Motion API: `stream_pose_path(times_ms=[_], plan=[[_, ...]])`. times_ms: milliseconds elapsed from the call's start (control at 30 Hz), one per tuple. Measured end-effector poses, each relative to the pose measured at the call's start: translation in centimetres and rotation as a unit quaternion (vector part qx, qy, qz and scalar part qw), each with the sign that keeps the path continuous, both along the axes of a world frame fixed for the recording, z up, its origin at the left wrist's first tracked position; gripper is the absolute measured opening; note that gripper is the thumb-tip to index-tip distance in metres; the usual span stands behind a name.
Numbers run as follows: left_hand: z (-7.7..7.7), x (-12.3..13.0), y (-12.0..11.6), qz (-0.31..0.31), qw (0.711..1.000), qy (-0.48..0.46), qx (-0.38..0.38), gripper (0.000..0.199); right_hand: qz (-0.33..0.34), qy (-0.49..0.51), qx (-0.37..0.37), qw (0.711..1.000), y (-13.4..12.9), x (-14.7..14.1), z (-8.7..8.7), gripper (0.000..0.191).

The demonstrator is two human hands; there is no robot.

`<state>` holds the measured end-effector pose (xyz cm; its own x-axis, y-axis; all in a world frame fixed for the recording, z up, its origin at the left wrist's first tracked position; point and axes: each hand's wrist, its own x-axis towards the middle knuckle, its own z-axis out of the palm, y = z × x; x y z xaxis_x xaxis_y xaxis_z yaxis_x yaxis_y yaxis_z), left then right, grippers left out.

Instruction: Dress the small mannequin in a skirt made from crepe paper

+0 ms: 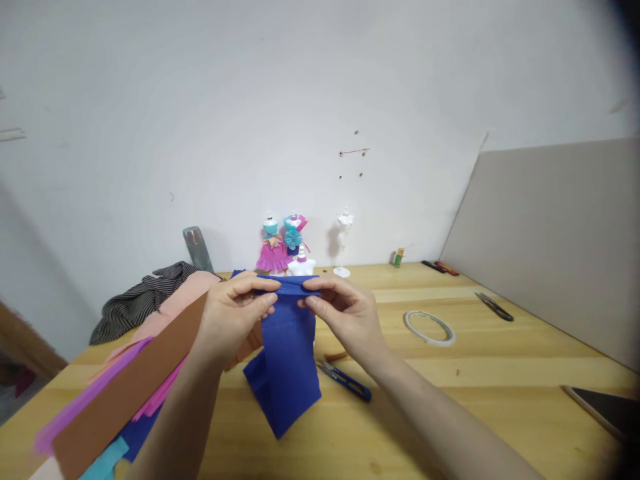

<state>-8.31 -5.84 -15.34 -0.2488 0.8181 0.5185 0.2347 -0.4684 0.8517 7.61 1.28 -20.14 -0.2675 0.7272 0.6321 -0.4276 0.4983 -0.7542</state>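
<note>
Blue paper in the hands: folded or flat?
Folded. The blue paper has its top edge turned over into a band, pinched by the left hand and right hand; the rest hangs creased.

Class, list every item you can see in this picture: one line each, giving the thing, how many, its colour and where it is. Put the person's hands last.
blue paper sheet: 1, blue, held up over the table's middle, top edge folded
paper stack: 1, brown, pink, magenta, teal, table's left
striped cloth: 1, dark, far left
bottle: 1, grey, by the wall
dressed mannequins: 2, pink and teal, far edge
bare mannequins: 2, white, far edge
snips: 1, blue handle, beside the sheet
tape ring: 1, white, right of centre
dark snips: 1, far right
thread spool: 1, green, by the wall
table: 1, pale wood
left hand: 1, grip on the fold
right hand: 1, grip on the fold
</note>
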Motion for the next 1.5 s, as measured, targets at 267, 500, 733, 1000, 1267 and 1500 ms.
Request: stream_pose_path(times_ms=[267, 500, 733, 1000, 1267, 1500], plan=[[-0.49, -0.06, 0.07, -0.026, 1.000, -0.003, -0.010, 0.009, 0.011, -0.001, -0.005, 1.000, -0.04, 0.17, 0.50, 0.020], [-0.26, 0.06, -0.01, -0.013, 1.000, 0.015, 0.008, 0.011, 0.001, -0.002, -0.001, 1.000, -0.05, 0.23, 0.80, 0.012], [0.05, 0.29, -0.13, 0.036, 0.994, 0.075, 0.068, 0.018, 0.000, 0.008, 0.007, 1.000, -0.05, 0.23, 0.78, 0.012], [0.10, 0.35, -0.06, 0.062, 0.988, 0.110, 0.094, 0.015, -0.050, -0.009, 0.019, 0.999, 0.17, 0.24, 0.48, 0.006], [-0.09, 0.27, 0.01, 0.059, 0.990, 0.116, 0.062, 0.009, -0.049, -0.028, -0.031, 0.998, 0.00, 0.18, 0.90, 0.007], [-0.50, -0.05, 0.39, 0.083, 0.993, 0.065, -0.062, 0.002, -0.021, -0.046, -0.082, 0.995, 0.19, 0.20, 1.03, 0.013]])
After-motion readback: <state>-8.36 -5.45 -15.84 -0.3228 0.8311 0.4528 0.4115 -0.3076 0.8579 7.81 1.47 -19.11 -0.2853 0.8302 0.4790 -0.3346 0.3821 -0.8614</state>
